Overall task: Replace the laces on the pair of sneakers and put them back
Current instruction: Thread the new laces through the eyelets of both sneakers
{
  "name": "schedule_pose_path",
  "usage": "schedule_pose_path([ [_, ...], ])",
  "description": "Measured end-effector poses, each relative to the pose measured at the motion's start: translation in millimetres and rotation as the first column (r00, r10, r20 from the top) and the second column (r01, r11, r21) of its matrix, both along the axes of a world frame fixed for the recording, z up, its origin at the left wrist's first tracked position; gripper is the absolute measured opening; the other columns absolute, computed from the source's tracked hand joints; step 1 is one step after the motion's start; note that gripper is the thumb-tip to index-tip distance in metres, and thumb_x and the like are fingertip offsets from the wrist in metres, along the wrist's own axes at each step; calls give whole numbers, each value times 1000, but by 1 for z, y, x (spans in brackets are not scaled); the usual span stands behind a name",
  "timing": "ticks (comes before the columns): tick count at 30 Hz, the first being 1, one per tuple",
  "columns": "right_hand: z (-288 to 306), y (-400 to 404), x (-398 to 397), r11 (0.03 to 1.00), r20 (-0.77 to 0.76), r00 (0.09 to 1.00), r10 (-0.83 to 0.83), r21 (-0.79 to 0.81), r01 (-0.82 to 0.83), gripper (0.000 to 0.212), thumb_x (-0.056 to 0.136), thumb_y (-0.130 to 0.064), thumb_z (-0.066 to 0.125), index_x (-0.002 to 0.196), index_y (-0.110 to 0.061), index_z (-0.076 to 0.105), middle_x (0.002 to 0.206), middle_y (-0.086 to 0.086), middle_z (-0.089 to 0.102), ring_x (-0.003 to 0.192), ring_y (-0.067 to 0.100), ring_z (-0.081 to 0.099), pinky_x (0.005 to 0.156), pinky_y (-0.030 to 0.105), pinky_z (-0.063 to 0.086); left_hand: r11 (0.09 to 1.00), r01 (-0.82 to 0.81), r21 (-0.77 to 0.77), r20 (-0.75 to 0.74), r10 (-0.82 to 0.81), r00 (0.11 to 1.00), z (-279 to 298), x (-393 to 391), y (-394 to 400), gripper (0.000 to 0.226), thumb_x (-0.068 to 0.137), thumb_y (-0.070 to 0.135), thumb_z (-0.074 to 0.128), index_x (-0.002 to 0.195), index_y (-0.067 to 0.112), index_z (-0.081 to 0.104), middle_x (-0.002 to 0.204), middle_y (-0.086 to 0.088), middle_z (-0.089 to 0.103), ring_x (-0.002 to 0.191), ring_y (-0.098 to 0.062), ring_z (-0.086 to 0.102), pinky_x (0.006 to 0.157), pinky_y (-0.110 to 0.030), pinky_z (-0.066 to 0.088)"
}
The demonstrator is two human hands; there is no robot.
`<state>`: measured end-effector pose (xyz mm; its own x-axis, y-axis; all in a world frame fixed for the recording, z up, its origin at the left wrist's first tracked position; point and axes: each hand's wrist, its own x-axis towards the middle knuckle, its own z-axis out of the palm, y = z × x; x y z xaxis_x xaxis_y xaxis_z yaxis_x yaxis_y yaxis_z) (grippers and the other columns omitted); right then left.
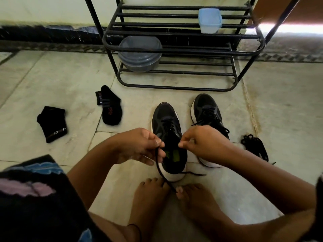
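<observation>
Lace (pixel 159 163) dangling below left-hand grip (pixel 139 145)

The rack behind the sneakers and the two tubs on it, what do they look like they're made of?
The black tubular shoe rack looks like painted metal: thin round bars with a slight sheen. The pale blue square lidded tub looks like translucent plastic, frosted and matte. The round grey lidded tub seems to be smoky see-through plastic, with a glossy lid; the rack's bars show through it.

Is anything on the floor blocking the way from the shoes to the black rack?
Nothing visible does. The floor between the two sneakers and the rack is bare. The socks lie off to the left, and the spare laces to the right.
</observation>
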<state>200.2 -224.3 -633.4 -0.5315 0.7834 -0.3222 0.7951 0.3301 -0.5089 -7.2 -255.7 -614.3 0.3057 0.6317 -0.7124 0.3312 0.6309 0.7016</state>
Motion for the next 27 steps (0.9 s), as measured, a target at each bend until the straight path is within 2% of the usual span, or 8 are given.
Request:
schedule_pose_path([
  [1,-3,0,0,994,-107,990,-97,-64,91,24,93,-37,55,90,-19,72,84,-5,68,73,5,61,67,19,47,997,77,-5,-2,-77,997,-2,3,-2,18,99,18,45,93,11,60,83,-5,71,82,-18,68,71,-28,54],
  [3,-6,-6,-4,895,-284,902,-326,-399,198,26,94,-31,53,88,-13,72,82,0,70,62,10,59,57,19,44,981,194,-7,-44,-194,980,-9,10,-5,15,97,18,49,93,14,62,89,-3,72,85,-16,67,74,-27,52],
  [6,-16,-13,-7,644,-257,804,-536,-741,192,34,96,-34,49,93,-6,69,79,6,68,53,15,53,46,21,40,940,335,67,-221,-314,923,-25,23,-10,12,94,20,55,91,21,67,93,-1,70,83,-11,62,71,-24,49],
  [12,-32,-11,-18,545,-123,789,-602,-785,294,20,93,-20,57,95,-4,68,63,3,63,42,10,41,38,19,30,873,461,157,-349,-387,853,-29,27,-5,13,90,29,62,89,21,72,82,6,71,70,-1,61,62,-15,47],
  [15,-36,-12,-16,551,-110,799,-592,-778,301,14,91,-17,60,94,-5,67,65,3,64,40,10,40,37,19,30,864,438,247,-556,-244,795,-26,21,10,16,93,31,56,92,22,69,76,11,64,72,-6,60,66,-21,47],
  [18,-38,-13,-14,590,-105,832,-545,-753,291,12,90,-16,62,92,-5,66,61,3,62,40,12,41,37,19,32,742,552,380,-759,-91,644,-34,25,27,25,95,27,51,118,32,58,91,7,51,86,-12,50,74,-25,41],
  [22,-39,-12,-14,639,-123,864,-488,-725,257,13,91,-16,60,90,-5,68,60,4,59,41,13,41,38,18,34,578,763,287,-894,-123,430,-54,34,30,28,97,27,45,124,35,51,110,0,45,99,-18,48,67,-29,40],
  [27,-41,-12,-12,657,-133,879,-458,-717,234,15,92,-19,60,89,-7,68,58,3,58,41,12,41,39,18,35,565,714,414,-841,-63,537,-59,28,30,14,96,32,48,108,29,56,100,6,42,93,-12,45,66,-27,38],
])
